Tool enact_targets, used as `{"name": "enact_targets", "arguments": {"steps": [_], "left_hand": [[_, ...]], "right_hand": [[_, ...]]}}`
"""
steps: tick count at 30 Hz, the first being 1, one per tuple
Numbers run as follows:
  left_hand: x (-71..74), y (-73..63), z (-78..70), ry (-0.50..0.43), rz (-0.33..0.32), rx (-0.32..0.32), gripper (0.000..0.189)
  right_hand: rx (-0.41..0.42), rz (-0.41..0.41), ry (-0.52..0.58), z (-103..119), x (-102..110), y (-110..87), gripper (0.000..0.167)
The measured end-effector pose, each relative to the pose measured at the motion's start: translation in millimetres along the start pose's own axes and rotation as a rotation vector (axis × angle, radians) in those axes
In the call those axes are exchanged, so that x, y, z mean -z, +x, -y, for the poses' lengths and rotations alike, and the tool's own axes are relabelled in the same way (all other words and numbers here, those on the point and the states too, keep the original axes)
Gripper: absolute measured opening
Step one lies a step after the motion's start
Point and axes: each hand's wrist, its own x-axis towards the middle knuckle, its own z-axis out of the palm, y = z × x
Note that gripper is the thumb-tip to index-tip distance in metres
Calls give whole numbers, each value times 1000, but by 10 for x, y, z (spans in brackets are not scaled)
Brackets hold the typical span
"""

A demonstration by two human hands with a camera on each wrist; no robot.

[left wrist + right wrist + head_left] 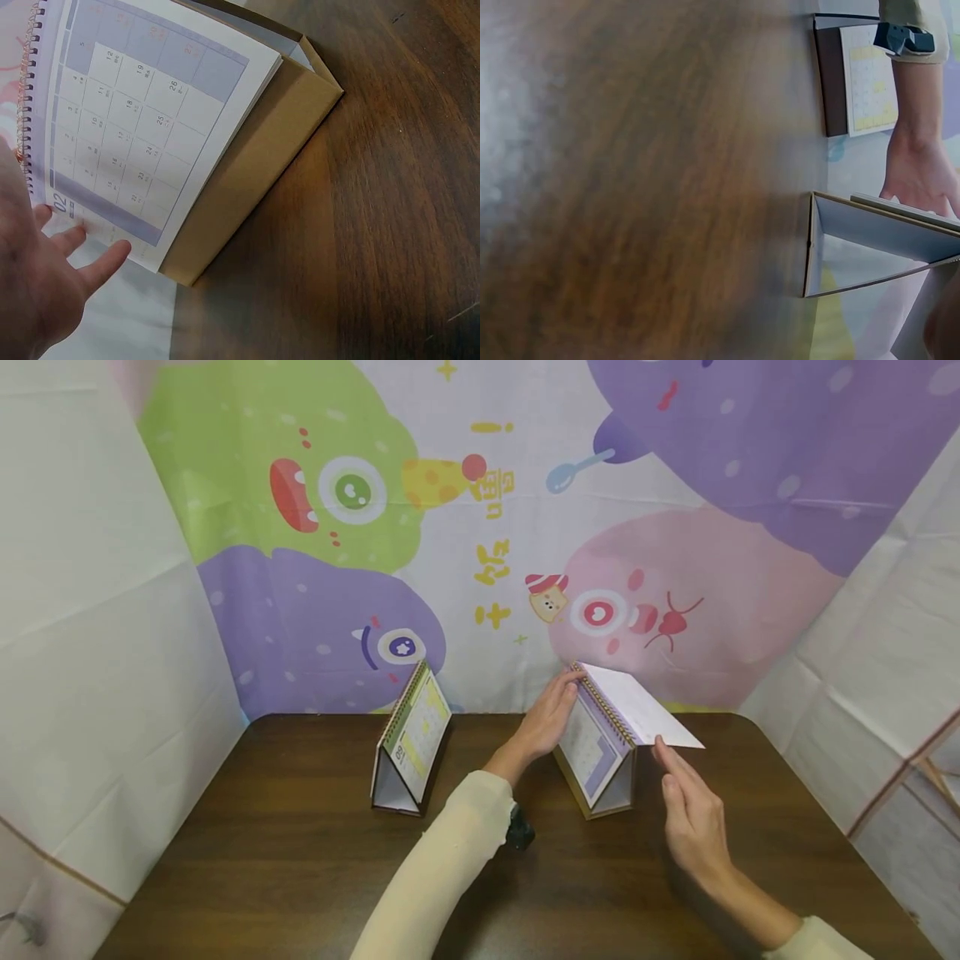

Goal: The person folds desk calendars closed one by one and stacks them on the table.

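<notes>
A purple desk calendar (592,739) with a spiral binding stands like a tent on the table, its month grid facing left. One white page (637,706) sticks out to the right from the binding. My left hand (543,718) rests at the calendar's far upper end, fingers extended. In the left wrist view, the left hand's spread fingers (105,266) lie by the "02" corner of the month page (135,127). My right hand (693,822) is at the loose page's near edge, index fingertip touching it and the thumb apart, below.
A second desk calendar (416,739), green and yellow, stands to the left on the dark wooden table (300,860). Behind the table hangs a cloth printed with cartoon monsters (495,535). White cloth walls (90,568) enclose the sides.
</notes>
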Motion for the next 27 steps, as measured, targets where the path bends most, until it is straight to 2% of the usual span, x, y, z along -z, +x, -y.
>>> {"name": "enact_targets", "arguments": {"steps": [2,3,7,9,10,12,14,17,22,26,27], "left_hand": [[-2,2,15,-18,0,-10,60],[-50,64,146,-10,-7,-34,65],[-100,157,341,-47,0,-38,64],[-176,257,551,-24,-6,-42,66],[-167,248,531,-27,-5,-24,62],[-236,324,692,2,-23,-26,64],[-268,353,765,37,-31,-30,65],[-204,265,589,11,-19,-22,65],[-28,42,141,-70,19,5,59],[-50,84,244,-50,20,-8,62],[-79,112,324,-35,14,-26,65]], "right_hand": [[-3,-6,-9,-2,2,12,48],[-4,-9,-13,-1,3,17,47],[-3,-20,-26,3,9,35,45],[0,-22,-28,2,12,46,44],[3,-23,-29,1,13,52,44],[6,-26,-31,-3,16,64,43],[11,-30,-31,-11,19,73,43],[24,-35,-29,-19,22,88,42],[60,-42,-28,-2,27,130,40],[66,-36,-36,16,36,176,40],[66,-33,-39,19,38,188,41]]}}
